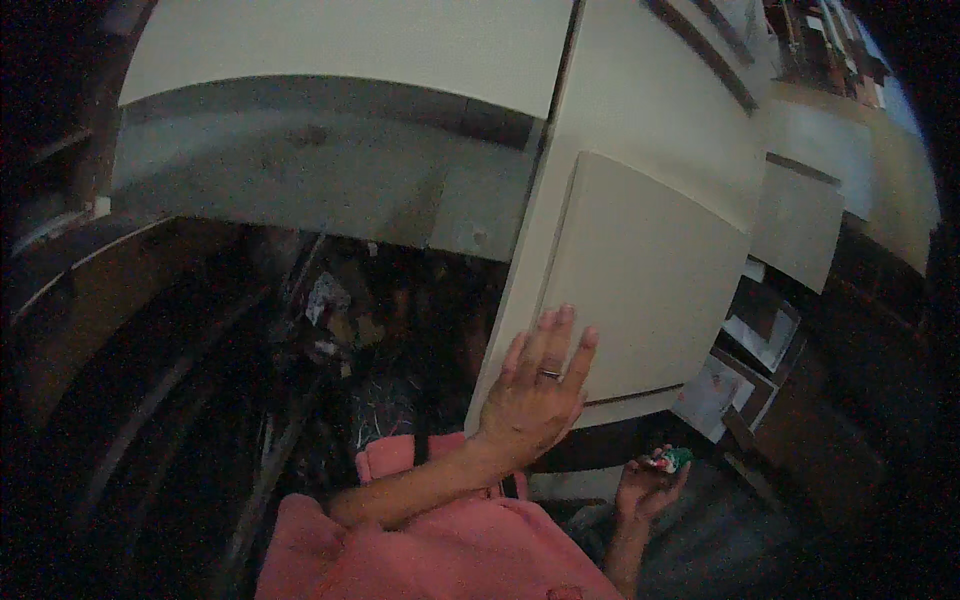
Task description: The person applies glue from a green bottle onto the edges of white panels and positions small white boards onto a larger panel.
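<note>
The room is dimly lit, and its left side is mostly lost in darkness. At upper left a broad pale panel (350, 40) is seen above a grey recessed surface (270, 160); beneath it, dark, jumbled clutter (335, 310) can only partly be made out. At right, pale boxy pieces (797, 222) and framed pieces (765, 325) are set before a yellowish wall (900, 165). Grey floor (715, 545) is shown at lower right.
</note>
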The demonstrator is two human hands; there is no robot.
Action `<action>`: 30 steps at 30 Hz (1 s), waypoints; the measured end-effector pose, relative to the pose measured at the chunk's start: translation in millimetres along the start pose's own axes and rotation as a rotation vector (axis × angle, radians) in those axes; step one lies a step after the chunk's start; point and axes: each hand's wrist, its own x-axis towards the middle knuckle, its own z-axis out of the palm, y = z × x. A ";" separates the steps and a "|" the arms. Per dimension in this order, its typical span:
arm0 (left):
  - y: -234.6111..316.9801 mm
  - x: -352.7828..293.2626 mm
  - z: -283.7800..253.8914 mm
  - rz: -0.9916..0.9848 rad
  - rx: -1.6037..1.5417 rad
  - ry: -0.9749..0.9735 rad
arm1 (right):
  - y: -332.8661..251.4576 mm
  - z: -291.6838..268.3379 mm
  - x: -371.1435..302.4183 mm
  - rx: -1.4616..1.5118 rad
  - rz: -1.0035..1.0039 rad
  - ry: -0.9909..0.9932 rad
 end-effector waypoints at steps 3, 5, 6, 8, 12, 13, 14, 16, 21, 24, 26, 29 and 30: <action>-3.1 2.2 0.7 -0.079 0.005 -0.022 | -1.6 -0.2 3.3 0.022 0.017 -0.074; -4.0 3.4 2.6 -0.094 0.005 -0.041 | -2.5 2.3 3.8 0.050 0.029 -0.112; -4.3 2.7 3.8 -0.100 0.001 -0.051 | -1.8 2.7 2.2 0.063 0.038 -0.114; -5.4 3.8 5.2 -0.098 -0.004 -0.063 | -1.4 1.7 2.7 0.081 0.032 -0.102; -10.6 -0.5 6.8 -0.081 -0.007 -0.091 | 1.0 2.1 -0.7 0.092 0.009 -0.002; -11.2 -1.3 7.1 -0.078 -0.007 -0.100 | 0.7 3.4 -1.7 0.093 0.009 0.031; -11.4 -1.7 7.0 -0.078 -0.012 -0.100 | 1.1 2.0 -1.6 0.090 0.007 0.016; -10.9 -1.3 5.6 -0.078 -0.021 -0.101 | 1.1 -0.5 -0.6 0.084 0.006 -0.015; -6.7 -8.3 2.2 -0.074 -0.042 -0.131 | 1.1 1.3 -0.3 0.058 -0.005 0.036; -5.0 -13.9 -1.1 -0.076 -0.040 -0.155 | 1.9 3.7 -0.1 0.060 -0.016 0.063; -4.5 -16.4 -3.9 -0.071 -0.032 -0.167 | 1.9 3.8 -0.4 0.058 -0.011 0.019; -2.7 -20.4 -7.5 -0.067 -0.015 -0.178 | -0.6 0.8 0.8 0.054 0.010 -0.075; -2.8 -21.2 -9.9 -0.067 -0.007 -0.180 | -0.6 1.7 0.5 0.054 0.009 -0.059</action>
